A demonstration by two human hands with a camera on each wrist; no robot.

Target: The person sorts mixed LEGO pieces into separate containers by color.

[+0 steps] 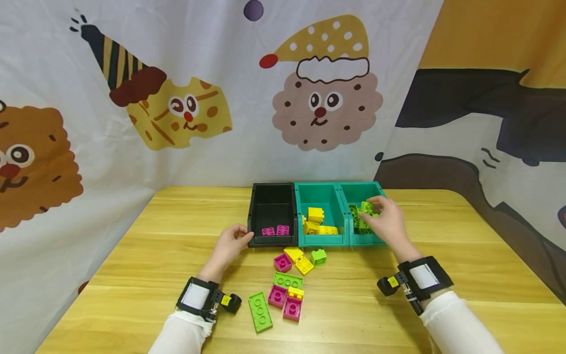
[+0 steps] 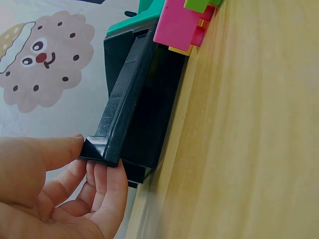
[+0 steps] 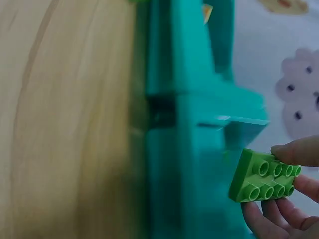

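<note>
At the front left corner of the black bin (image 1: 273, 241), my left hand (image 1: 230, 242) pinches the rim between thumb and fingers; the left wrist view shows this grip on the bin's edge (image 2: 107, 129). My right hand (image 1: 390, 222) is over the right teal bin (image 1: 369, 239). It holds a green toy brick (image 3: 266, 178) with several studs, gripped by its sides. Other green bricks (image 1: 353, 214) lie in that bin. Yellow bricks (image 1: 316, 214) sit in the middle teal bin (image 1: 323, 240), and two magenta bricks (image 1: 283, 230) in the black one.
Loose bricks lie on the wooden table (image 1: 353, 314) before the bins: a long green brick (image 1: 260, 312), a small green brick (image 1: 318, 256), magenta bricks (image 1: 292, 309) and yellow bricks (image 1: 304, 265). A cartoon-printed cloth (image 1: 221, 162) hangs behind the table.
</note>
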